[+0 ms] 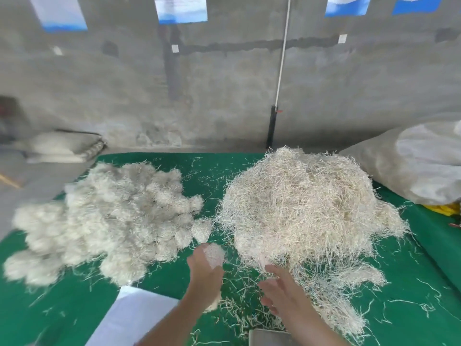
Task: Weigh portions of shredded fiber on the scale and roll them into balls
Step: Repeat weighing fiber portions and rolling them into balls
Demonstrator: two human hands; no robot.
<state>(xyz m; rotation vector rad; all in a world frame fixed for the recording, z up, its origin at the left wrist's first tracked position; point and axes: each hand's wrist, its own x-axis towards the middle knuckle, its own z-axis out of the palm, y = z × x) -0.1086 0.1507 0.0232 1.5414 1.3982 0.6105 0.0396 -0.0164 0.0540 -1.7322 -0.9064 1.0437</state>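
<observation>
A big heap of loose shredded fiber (306, 211) lies on the right of the green cloth (424, 283). On the left sits a pile of several rolled fiber balls (112, 221). My left hand (203, 275) reaches forward between the two heaps and holds a small fiber ball (215, 254) at its fingertips, close to the ball pile's near edge. My right hand (280, 289) is spread with relaxed fingers at the near edge of the loose heap, holding nothing. The scale's grey metal plate (270, 337) shows at the bottom edge, partly behind my right forearm.
Loose strands are scattered over the cloth between and in front of the heaps. A white sheet (129, 318) lies at the near left. A large pale sack (419, 161) stands at the right edge, and a grey concrete wall rises behind the table.
</observation>
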